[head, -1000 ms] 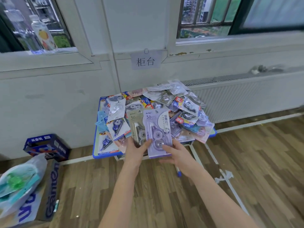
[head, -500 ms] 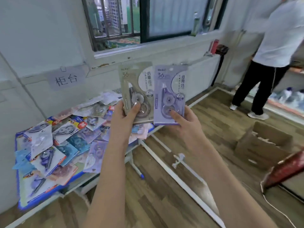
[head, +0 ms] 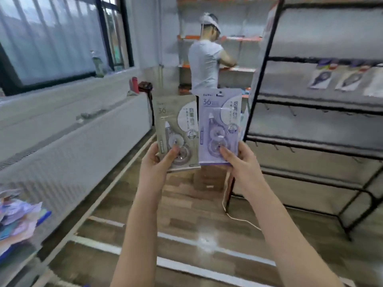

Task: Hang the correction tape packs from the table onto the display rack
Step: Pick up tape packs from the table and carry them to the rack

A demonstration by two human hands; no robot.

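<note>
My left hand (head: 155,164) grips the bottom of a beige correction tape pack (head: 176,125), thumb on its front. Beside it, my right hand (head: 241,162) pinches the lower edge of a purple correction tape pack (head: 219,121). Both packs are upright at chest height, side by side. The black display rack (head: 310,104) stands to the right, with several hooks on its bars and a few packs (head: 320,78) hanging on an upper row. The table with the pile of packs (head: 18,216) is at the far left edge, blurred.
A person in a white shirt (head: 204,65) stands at shelves straight ahead. A cardboard box (head: 208,179) sits on the wood floor beyond my hands, and a white cable (head: 238,218) trails by the rack's foot. A radiator cover (head: 72,141) runs along the left wall.
I have turned right from the table toward the rack. Both hands still hold the two packs, now level in front of the rack; the table has slid to the left edge.
</note>
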